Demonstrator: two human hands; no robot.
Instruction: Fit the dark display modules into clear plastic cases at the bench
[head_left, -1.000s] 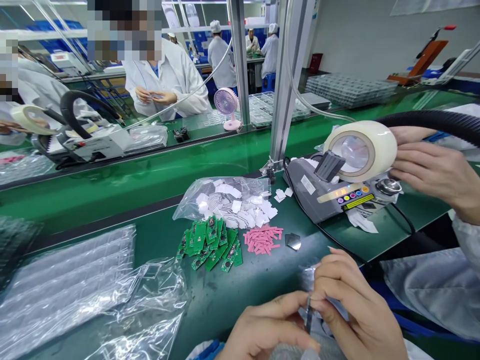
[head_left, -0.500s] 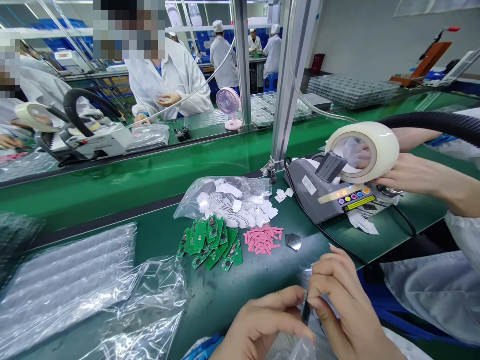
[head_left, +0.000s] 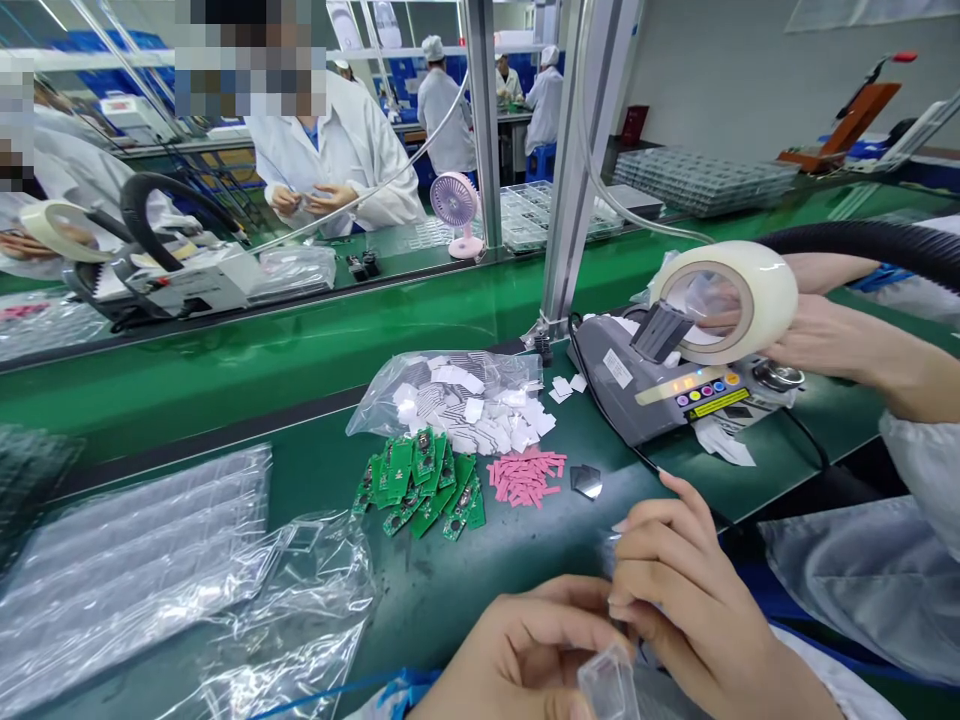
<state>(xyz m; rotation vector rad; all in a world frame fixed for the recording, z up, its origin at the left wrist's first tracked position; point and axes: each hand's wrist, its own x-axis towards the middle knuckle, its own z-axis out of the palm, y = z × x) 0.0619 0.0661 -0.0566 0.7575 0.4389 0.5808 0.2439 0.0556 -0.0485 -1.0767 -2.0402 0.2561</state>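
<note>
My left hand (head_left: 517,655) and my right hand (head_left: 694,595) meet at the bottom edge, fingers pinched together over a small clear plastic piece (head_left: 609,682). What my right fingertips pinch is hidden. Just beyond them on the green mat lie a heap of green circuit boards (head_left: 420,482), a pile of pink strips (head_left: 526,478) and two small dark squares (head_left: 586,481). A clear bag of white pads (head_left: 457,400) sits behind the boards.
A grey tape dispenser (head_left: 660,385) carries a big tape roll (head_left: 726,298); a co-worker's hand (head_left: 825,340) rests beside it at right. Clear plastic bags (head_left: 150,580) cover the left. Across the green conveyor (head_left: 300,345) sit people in white coats and a pink fan (head_left: 454,205).
The thin dark piece seen upright between my fingers no longer shows; a clear plastic piece now sits under my fingertips. The co-worker's hand shifted by the tape roll.
</note>
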